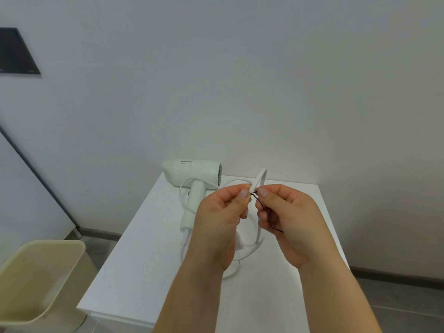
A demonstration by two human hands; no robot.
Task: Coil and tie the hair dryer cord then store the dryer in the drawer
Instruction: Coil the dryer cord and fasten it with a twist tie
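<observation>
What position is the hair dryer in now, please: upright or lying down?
Lying on its side: the hair dryer rests flat on the white table, handle pointing toward the person.

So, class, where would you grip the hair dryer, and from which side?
Probably the handle, from the near side: the hair dryer lies flat on the table, its slim handle pointing toward the person, its bulky barrel by the wall.
</observation>
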